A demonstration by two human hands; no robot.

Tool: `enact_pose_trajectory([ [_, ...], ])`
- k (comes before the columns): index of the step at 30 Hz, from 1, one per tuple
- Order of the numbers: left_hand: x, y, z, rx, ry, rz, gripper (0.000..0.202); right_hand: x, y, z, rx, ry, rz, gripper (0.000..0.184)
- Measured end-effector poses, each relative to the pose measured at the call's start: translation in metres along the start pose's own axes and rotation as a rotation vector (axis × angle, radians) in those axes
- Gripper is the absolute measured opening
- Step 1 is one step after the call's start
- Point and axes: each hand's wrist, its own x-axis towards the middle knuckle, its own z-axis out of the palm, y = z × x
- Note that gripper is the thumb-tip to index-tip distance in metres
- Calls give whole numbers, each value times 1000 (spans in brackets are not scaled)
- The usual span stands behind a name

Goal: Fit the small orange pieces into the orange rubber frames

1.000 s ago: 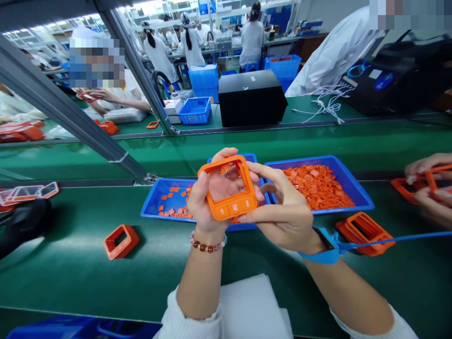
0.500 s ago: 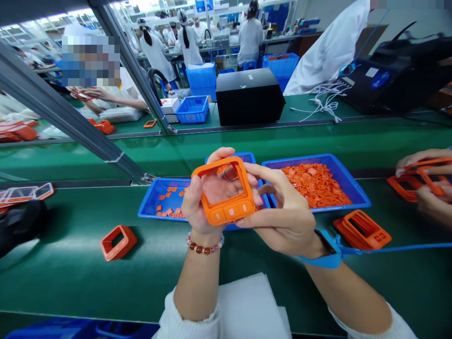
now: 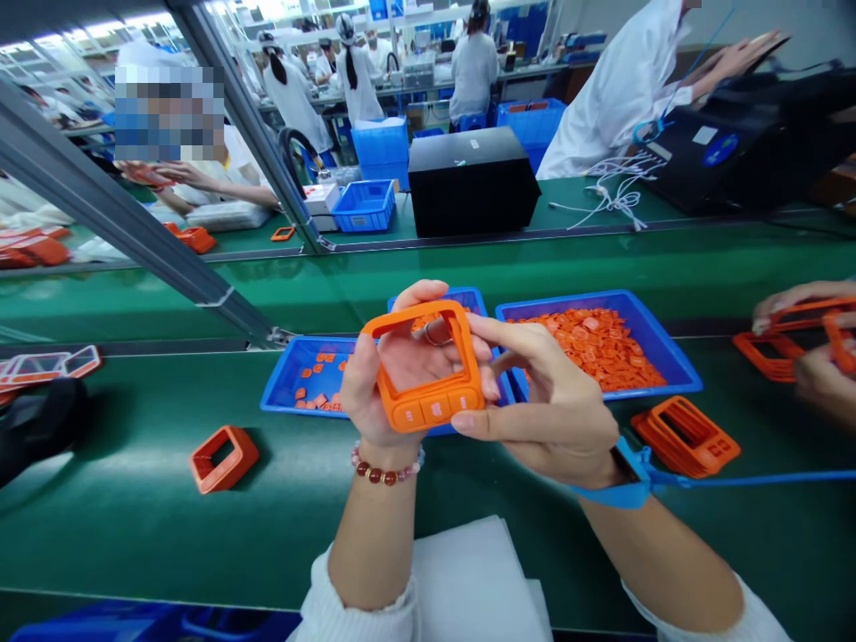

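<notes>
The orange rubber frame [image 3: 434,412] sits at the centre of the view, lifted above the green conveyor belt [image 3: 134,526]. The left hand [image 3: 394,374] is half open and cups it from behind, its palm showing through the square window and its fingers curling up around the top edge. The right hand [image 3: 548,419] pinches the frame's right side, with the thumb under the lower edge and the index finger reaching to the upper corner.

The frame looks light and soft, likely to flex under a squeeze, and its rubbery surface should grip rather than slip. The thick lower band with three raised buttons seems the steadiest place to hold, while the thin sides may bend.

Just behind it lie a blue tray of small orange pieces [image 3: 314,379] and a fuller blue tray [image 3: 669,357]. A stack of orange frames [image 3: 686,437] rests at lower right, and a single orange frame [image 3: 224,459] at lower left.
</notes>
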Motion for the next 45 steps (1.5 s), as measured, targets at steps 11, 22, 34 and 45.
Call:
enact_pose_trajectory([
  [11,2,0,4,42,40,11,54,-2,0,1,32,12,22,17],
  [22,0,-10,0,51,240,59,55,-3,9,5,83,30,27,27],
  [34,3,-21,-8,104,280,181,58,-8,22,12,99,112,44,29],
  [45,3,-20,-6,103,301,160,65,-9,24,12,83,109,22,29],
])
